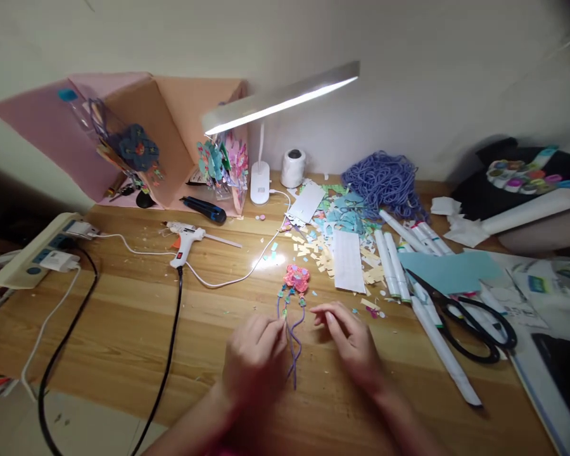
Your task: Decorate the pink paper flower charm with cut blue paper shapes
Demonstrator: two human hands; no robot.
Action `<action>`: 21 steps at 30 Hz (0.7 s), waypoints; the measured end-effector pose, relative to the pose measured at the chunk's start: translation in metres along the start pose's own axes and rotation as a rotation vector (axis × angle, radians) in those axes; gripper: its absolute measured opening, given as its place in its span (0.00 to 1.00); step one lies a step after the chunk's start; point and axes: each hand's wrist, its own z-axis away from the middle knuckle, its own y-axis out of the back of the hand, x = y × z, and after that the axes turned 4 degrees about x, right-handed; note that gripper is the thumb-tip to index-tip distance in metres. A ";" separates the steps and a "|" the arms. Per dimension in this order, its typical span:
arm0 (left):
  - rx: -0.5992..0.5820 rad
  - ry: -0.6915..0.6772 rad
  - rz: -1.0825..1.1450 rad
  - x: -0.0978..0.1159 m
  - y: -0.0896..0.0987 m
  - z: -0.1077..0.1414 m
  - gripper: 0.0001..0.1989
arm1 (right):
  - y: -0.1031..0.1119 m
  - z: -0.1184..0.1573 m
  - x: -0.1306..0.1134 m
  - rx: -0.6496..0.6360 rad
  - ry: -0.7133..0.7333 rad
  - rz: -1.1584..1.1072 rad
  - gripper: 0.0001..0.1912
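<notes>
A pink-red paper flower (296, 277) dotted with small coloured pieces lies on the wooden table in front of me. Purple yarn strands (294, 345) hang from it towards me, with small teal and green pieces fixed near their tops. My left hand (256, 348) is closed in a pinch at the middle strand, just under a small green piece (285, 313); its fingertips partly hide the strand. To the right of the strands, my right hand (349, 339) hovers close by with fingers curved and apart, holding nothing.
A hot glue gun (185, 244) and a utility knife (203, 209) lie left. Behind are a desk lamp (260, 182), paper scraps (344, 215) and a purple yarn heap (384, 183). Markers (392, 263) and black-handled scissors (475, 326) lie right. Cables run from a power strip (38, 253).
</notes>
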 end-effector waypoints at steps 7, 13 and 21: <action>-0.184 -0.056 -0.134 0.006 -0.012 -0.009 0.12 | -0.001 0.002 0.004 -0.046 0.090 0.027 0.11; -0.239 -0.039 -0.209 0.005 -0.019 -0.011 0.12 | 0.000 0.005 0.003 -0.069 0.103 0.018 0.10; -0.300 -0.021 -0.256 0.005 -0.018 -0.015 0.11 | 0.002 0.005 0.003 -0.058 0.087 0.005 0.11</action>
